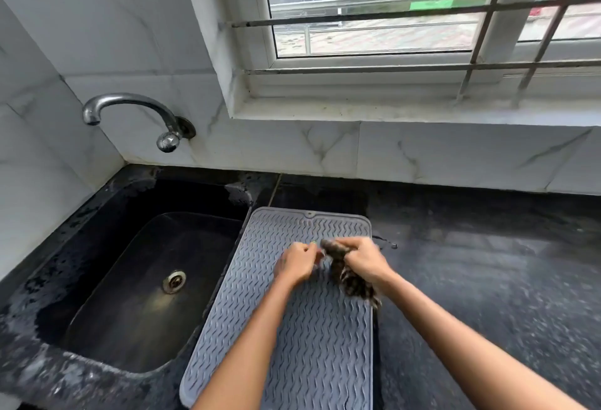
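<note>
A grey ribbed drying mat (pixel 312 351) lies on the dark counter just right of the sink. Above its upper half, my right hand (pixel 364 258) grips a bunched dark patterned cloth (pixel 349 279) that hangs down below the fist. My left hand (pixel 296 263) is close beside it with curled fingers, and seems to pinch the cloth's upper end; motion blur hides the contact. Both hands are blurred.
A black sink (pixel 107 282) with a metal drain (pixel 174 280) sits at the left under a chrome wall tap (pixel 130 113). The black stone counter (pixel 487 263) stretches right. A small dark object (pixel 387 242) lies beside the mat. Tiled wall and barred window stand behind.
</note>
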The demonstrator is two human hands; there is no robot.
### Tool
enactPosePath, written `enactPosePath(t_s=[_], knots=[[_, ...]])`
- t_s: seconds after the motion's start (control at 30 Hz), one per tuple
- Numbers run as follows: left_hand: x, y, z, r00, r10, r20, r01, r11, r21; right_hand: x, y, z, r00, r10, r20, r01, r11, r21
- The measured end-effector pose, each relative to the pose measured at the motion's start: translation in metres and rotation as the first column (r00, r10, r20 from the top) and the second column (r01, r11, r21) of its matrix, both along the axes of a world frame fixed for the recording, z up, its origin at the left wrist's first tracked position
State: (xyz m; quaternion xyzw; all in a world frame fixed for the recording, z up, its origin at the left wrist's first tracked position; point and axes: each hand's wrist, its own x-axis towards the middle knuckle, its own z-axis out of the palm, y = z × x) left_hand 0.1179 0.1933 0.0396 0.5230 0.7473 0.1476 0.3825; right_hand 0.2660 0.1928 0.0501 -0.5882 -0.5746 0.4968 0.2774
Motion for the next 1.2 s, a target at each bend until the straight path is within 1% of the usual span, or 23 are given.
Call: enactPosePath(t_s=[0.03, 0.07, 0.1, 0.13, 0.17, 0.2, 0.27, 0.3, 0.4, 0.47, 0.5, 0.6, 0.73, 0.8, 0.83, 0.87, 0.9, 0.93, 0.97, 1.0, 1.03, 1.1, 1.2], knots=[[0.0, 0.01, -0.009, 0.983, -0.033, -0.181, 0.05, 0.994, 0.094, 0.001, 0.018, 0.001, 0.992, -0.098, 0.078, 0.09, 0.991, 0.102], [0.002, 0.017, -0.016, 0.946, -0.11, -0.304, 0.158, 0.978, 0.138, 0.001, 0.032, 0.002, 0.972, -0.174, 0.157, 0.139, 0.967, 0.212], [0.004, 0.024, -0.022, 0.893, -0.215, -0.394, 0.289, 0.948, 0.137, 0.0, 0.044, 0.002, 0.945, -0.199, 0.258, 0.114, 0.944, 0.31], [0.007, 0.032, -0.03, 0.832, -0.31, -0.46, 0.401, 0.909, 0.113, 0.0, 0.058, -0.002, 0.911, -0.168, 0.377, 0.025, 0.934, 0.356], [0.011, 0.038, -0.039, 0.786, -0.374, -0.492, 0.469, 0.88, 0.08, 0.001, 0.068, -0.008, 0.861, -0.091, 0.5, -0.099, 0.935, 0.34], [0.014, 0.042, -0.047, 0.771, -0.399, -0.495, 0.487, 0.871, 0.056, 0.001, 0.075, -0.016, 0.792, -0.005, 0.61, -0.227, 0.926, 0.302], [0.014, 0.043, -0.063, 0.802, -0.36, -0.477, 0.458, 0.883, 0.102, -0.002, 0.079, -0.038, 0.646, 0.11, 0.756, -0.412, 0.884, 0.223], [0.014, 0.044, -0.072, 0.811, -0.328, -0.484, 0.444, 0.884, 0.145, -0.005, 0.08, -0.048, 0.614, 0.116, 0.781, -0.442, 0.87, 0.219], [0.013, 0.043, -0.081, 0.809, -0.282, -0.516, 0.439, 0.873, 0.211, -0.01, 0.081, -0.057, 0.58, 0.022, 0.814, -0.465, 0.83, 0.309], [0.013, 0.045, -0.08, 0.805, -0.291, -0.517, 0.442, 0.876, 0.195, -0.004, 0.086, -0.05, 0.536, -0.017, 0.844, -0.518, 0.783, 0.345], [0.014, 0.044, -0.078, 0.807, -0.294, -0.512, 0.439, 0.879, 0.187, 0.0, 0.087, -0.046, 0.516, -0.023, 0.857, -0.532, 0.775, 0.341], [0.013, 0.043, -0.073, 0.809, -0.313, -0.497, 0.442, 0.882, 0.164, 0.018, 0.087, -0.033, 0.42, -0.027, 0.907, -0.529, 0.805, 0.269], [0.009, 0.045, -0.065, 0.816, -0.357, -0.454, 0.468, 0.869, 0.158, 0.025, 0.092, -0.013, 0.324, -0.053, 0.944, -0.446, 0.872, 0.202], [0.001, 0.048, -0.062, 0.819, -0.345, -0.459, 0.462, 0.87, 0.171, 0.016, 0.103, -0.003, 0.327, -0.087, 0.941, -0.382, 0.899, 0.215], [-0.008, 0.049, -0.061, 0.825, -0.314, -0.47, 0.439, 0.88, 0.182, 0.008, 0.109, 0.001, 0.353, -0.124, 0.927, -0.35, 0.902, 0.254], [-0.018, 0.051, -0.06, 0.826, -0.288, -0.485, 0.417, 0.891, 0.181, -0.001, 0.114, 0.002, 0.424, -0.158, 0.892, -0.32, 0.895, 0.31], [-0.026, 0.053, -0.06, 0.813, -0.278, -0.512, 0.41, 0.898, 0.163, -0.011, 0.117, 0.001, 0.526, -0.143, 0.838, -0.306, 0.888, 0.343], [-0.033, 0.054, -0.06, 0.787, -0.284, -0.547, 0.418, 0.898, 0.135, -0.022, 0.117, -0.003, 0.625, -0.065, 0.778, -0.335, 0.878, 0.342], [-0.038, 0.056, -0.062, 0.764, -0.295, -0.574, 0.429, 0.897, 0.11, -0.035, 0.116, -0.01, 0.663, 0.056, 0.747, -0.42, 0.853, 0.309], [-0.038, 0.056, -0.064, 0.754, -0.297, -0.586, 0.43, 0.897, 0.098, -0.045, 0.112, -0.019, 0.627, 0.155, 0.763, -0.52, 0.813, 0.262], [-0.038, 0.057, -0.066, 0.754, -0.284, -0.592, 0.423, 0.9, 0.106, -0.051, 0.108, -0.029, 0.569, 0.188, 0.8, -0.588, 0.773, 0.237], [-0.036, 0.056, -0.069, 0.758, -0.25, -0.603, 0.415, 0.897, 0.15, -0.043, 0.107, -0.04, 0.503, 0.12, 0.856, -0.625, 0.734, 0.264], [-0.037, 0.054, -0.071, 0.747, -0.252, -0.615, 0.438, 0.882, 0.172, -0.007, 0.11, -0.039, 0.431, 0.038, 0.902, -0.628, 0.73, 0.269]])
